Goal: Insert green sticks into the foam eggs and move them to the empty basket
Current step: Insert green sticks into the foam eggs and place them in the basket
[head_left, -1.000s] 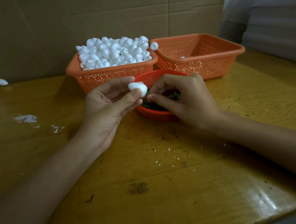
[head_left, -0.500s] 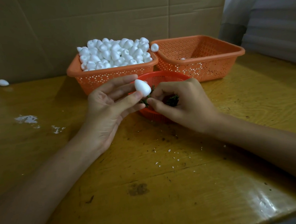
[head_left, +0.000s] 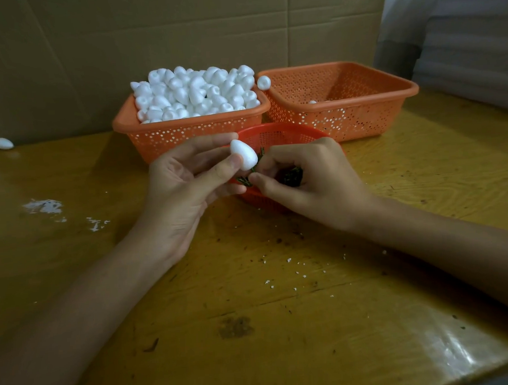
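My left hand (head_left: 184, 184) pinches a white foam egg (head_left: 244, 154) between thumb and fingers, just above the near rim of a round red basket (head_left: 276, 135). My right hand (head_left: 308, 183) pinches a thin green stick (head_left: 253, 170) whose tip touches the egg's lower end. More green sticks (head_left: 291, 177) lie in the red basket, mostly hidden by my right hand. Behind stand an orange basket (head_left: 190, 131) heaped with foam eggs (head_left: 194, 92) and a second orange basket (head_left: 360, 107) holding a few white pieces at its bottom.
A cardboard wall stands close behind the baskets. One loose egg (head_left: 3, 143) lies at the far left of the yellow wooden table (head_left: 283, 323). Another egg (head_left: 263, 82) sits between the two orange baskets' rims. White crumbs (head_left: 44, 206) and dark specks are scattered on the tabletop.
My left hand has turned the egg so its narrow end points up-left. My right hand lifted a green stick out of the red basket and brought it to the egg.
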